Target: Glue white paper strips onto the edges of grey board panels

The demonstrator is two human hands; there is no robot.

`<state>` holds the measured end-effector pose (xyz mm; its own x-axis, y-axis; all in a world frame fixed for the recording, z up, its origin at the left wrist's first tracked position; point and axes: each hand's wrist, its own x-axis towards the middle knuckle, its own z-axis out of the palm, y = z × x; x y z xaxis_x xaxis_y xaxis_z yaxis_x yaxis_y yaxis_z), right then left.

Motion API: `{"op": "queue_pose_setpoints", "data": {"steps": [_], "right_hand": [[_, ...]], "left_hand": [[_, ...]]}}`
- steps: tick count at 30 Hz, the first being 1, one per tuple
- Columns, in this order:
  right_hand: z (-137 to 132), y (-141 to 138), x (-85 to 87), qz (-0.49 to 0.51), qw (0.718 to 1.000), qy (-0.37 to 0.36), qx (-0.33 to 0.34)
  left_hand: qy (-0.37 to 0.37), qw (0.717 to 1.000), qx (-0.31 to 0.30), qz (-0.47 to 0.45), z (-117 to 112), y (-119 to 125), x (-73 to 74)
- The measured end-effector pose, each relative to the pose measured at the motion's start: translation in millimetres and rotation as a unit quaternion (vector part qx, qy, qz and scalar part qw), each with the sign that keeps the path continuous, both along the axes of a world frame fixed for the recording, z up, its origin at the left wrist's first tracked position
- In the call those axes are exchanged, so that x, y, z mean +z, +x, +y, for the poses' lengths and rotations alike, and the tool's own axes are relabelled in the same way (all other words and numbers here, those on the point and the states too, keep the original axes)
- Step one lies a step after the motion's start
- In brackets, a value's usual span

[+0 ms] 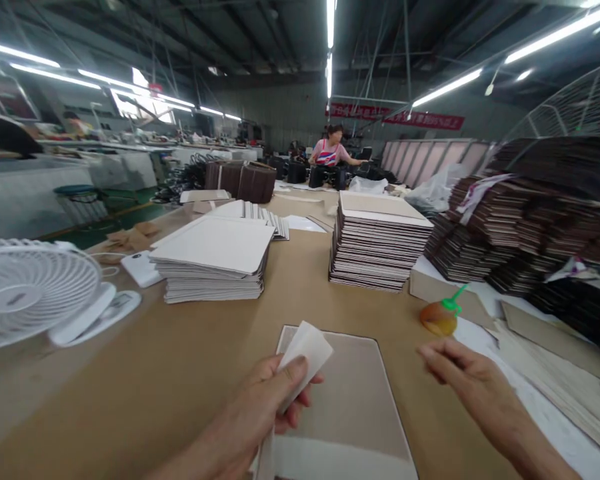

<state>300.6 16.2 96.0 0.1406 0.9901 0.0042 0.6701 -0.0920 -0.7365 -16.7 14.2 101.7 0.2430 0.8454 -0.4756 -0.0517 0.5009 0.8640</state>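
My left hand (275,397) pinches a white paper strip (305,353) between thumb and fingers, held just above a grey-brown board (360,400) with a white rim that lies flat on the brown table (180,373). The strip runs down past my wrist toward the lower edge. My right hand (460,373) hovers to the right of the board with its fingers curled loosely, and nothing shows in it. A small orange glue bottle (439,316) with a green nozzle lies just beyond my right hand.
A white desk fan (35,290) stands at the left. Stacks of white boards (215,260) and brown boards (377,243) sit mid-table. Dark stacked pieces (525,227) pile up on the right. A person in a pink top (330,152) works far behind.
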Motion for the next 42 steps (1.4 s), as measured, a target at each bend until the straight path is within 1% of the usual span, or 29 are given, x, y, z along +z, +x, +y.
{"op": "queue_pose_setpoints", "data": {"steps": [2, 4, 6, 7, 9, 12, 17, 21, 25, 29, 32, 35, 40, 42], "right_hand": [[-7.0, -42.8, 8.8, 0.067, 0.995, -0.02, 0.068], [-7.3, -76.7, 13.1, 0.168, 0.977, -0.04, 0.128], [-4.3, -98.4, 14.0, 0.26, 0.948, -0.055, 0.178], [-2.3, -105.0, 13.8, 0.284, 0.939, -0.058, 0.188], [1.3, -111.6, 13.5, 0.284, 0.94, -0.052, 0.183], [4.3, -112.6, 16.2, 0.235, 0.956, -0.032, 0.171], [4.4, -111.7, 23.5, 0.204, 0.956, -0.024, 0.211], [7.0, -111.1, 21.8, 0.185, 0.957, -0.023, 0.22], [12.6, -111.9, 16.6, 0.186, 0.964, -0.031, 0.186], [14.7, -111.3, 15.3, 0.21, 0.967, -0.013, 0.145], [13.2, -106.2, 17.3, 0.224, 0.969, 0.006, 0.1], [10.7, -100.8, 17.2, 0.29, 0.955, 0.001, 0.065], [11.1, -94.5, 14.9, 0.412, 0.91, -0.013, 0.044], [13.4, -86.4, 16.5, 0.446, 0.895, -0.02, 0.021]], "left_hand": [[0.004, 1.0, 0.004, -0.023, -3.8, 12.0, -1.8], [0.019, 0.999, 0.007, -0.039, -7.7, 21.8, -4.5], [0.043, 0.998, -0.001, -0.039, -10.8, 28.0, -7.8], [0.052, 0.998, -0.009, -0.037, -11.8, 29.6, -9.3], [0.053, 0.998, -0.023, -0.038, -12.7, 30.6, -11.5], [0.037, 0.997, -0.036, -0.05, -13.0, 28.3, -10.2], [0.035, 0.997, -0.023, -0.072, -12.7, 24.9, -1.1], [0.045, 0.997, -0.011, -0.066, -10.6, 23.9, -2.4], [0.032, 0.998, 0.006, -0.055, -10.2, 22.6, -9.5], [0.02, 0.999, 0.017, -0.043, -11.2, 21.3, -14.2], [0.019, 0.997, 0.06, -0.041, -10.1, 16.9, -17.4], [0.007, 0.993, 0.105, -0.048, -7.2, 8.6, -22.1], [0.0, 0.987, 0.146, -0.061, -0.7, -8.5, -27.8], [0.005, 0.984, 0.165, -0.065, 3.2, -19.3, -28.3]]}}
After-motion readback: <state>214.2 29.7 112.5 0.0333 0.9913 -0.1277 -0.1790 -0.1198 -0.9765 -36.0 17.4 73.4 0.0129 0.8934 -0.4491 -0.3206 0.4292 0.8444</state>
